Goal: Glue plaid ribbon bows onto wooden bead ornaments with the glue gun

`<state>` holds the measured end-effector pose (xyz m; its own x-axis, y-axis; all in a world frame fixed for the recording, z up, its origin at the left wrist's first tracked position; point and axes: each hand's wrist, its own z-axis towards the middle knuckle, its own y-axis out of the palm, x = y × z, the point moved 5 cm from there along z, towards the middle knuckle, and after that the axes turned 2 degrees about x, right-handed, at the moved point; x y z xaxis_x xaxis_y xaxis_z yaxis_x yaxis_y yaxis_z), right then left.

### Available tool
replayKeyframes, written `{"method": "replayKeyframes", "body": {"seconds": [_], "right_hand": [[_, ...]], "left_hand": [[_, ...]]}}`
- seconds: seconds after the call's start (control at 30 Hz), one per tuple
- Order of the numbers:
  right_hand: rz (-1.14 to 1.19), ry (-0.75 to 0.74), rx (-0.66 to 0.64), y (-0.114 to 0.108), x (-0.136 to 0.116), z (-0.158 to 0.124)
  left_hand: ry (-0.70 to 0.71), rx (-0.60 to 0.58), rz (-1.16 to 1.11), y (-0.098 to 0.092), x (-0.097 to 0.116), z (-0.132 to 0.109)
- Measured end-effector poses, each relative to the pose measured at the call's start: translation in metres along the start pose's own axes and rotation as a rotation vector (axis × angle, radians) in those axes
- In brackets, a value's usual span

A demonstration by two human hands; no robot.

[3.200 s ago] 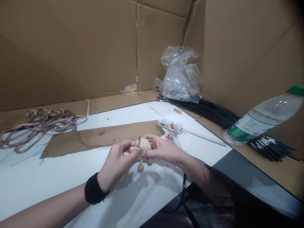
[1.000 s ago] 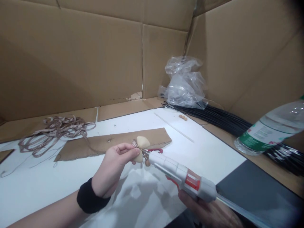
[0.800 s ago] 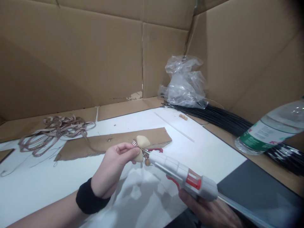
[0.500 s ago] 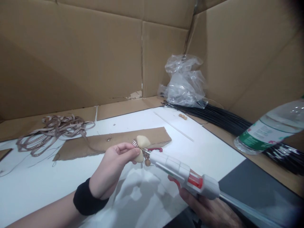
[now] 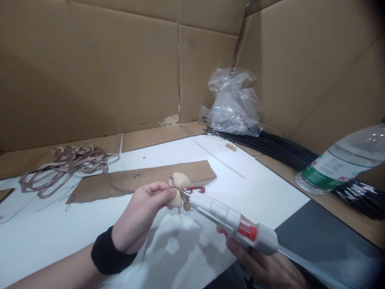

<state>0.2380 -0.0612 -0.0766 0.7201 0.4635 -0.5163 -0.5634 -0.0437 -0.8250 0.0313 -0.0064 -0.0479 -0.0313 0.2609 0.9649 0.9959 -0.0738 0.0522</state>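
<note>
Between thumb and fingers, my left hand [image 5: 153, 198] pinches a small ornament with cream, padded petal-like pieces [image 5: 181, 180] and a bit of checked ribbon [image 5: 170, 182]. A red safety pin [image 5: 197, 189] and a small wooden bead [image 5: 187, 206] show just behind and below it. My right hand [image 5: 264, 263] is wrapped round the handle of a white glue gun [image 5: 228, 214] with a red trigger. The gun's metal nozzle [image 5: 185, 193] points left and meets the middle of the ornament; whether it touches is hard to tell. A clear glue stick [image 5: 315, 267] sticks out of the gun's back.
A cardboard strip [image 5: 144, 180] lies beyond my hands. Tangled checked ribbon [image 5: 75, 164] is at the left. Several wooden beads [image 5: 231, 147], a thin white stick [image 5: 219, 159], a plastic bag [image 5: 233, 106], black rods [image 5: 279, 146] and a tilted bottle [image 5: 333, 164] are right. Cardboard walls [image 5: 120, 68] enclose the table.
The red trigger has shifted slightly on the glue gun, and the safety pin shows a little more of its loop. Both hands stay almost in place.
</note>
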Motion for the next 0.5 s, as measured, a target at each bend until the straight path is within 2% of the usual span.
{"method": "replayKeyframes", "body": {"seconds": [0.2, 0.4, 0.5], "right_hand": [[0.017, -0.058, 0.062, -0.007, -0.012, 0.005], [0.007, -0.032, 0.046, -0.002, -0.002, -0.001], [0.074, -0.021, 0.088, -0.002, -0.001, 0.000]], "left_hand": [[-0.002, 0.012, 0.002, -0.001, -0.001, -0.001], [0.001, 0.010, -0.003, 0.000, 0.001, -0.001], [-0.002, 0.007, -0.014, 0.000, 0.000, 0.000]]}}
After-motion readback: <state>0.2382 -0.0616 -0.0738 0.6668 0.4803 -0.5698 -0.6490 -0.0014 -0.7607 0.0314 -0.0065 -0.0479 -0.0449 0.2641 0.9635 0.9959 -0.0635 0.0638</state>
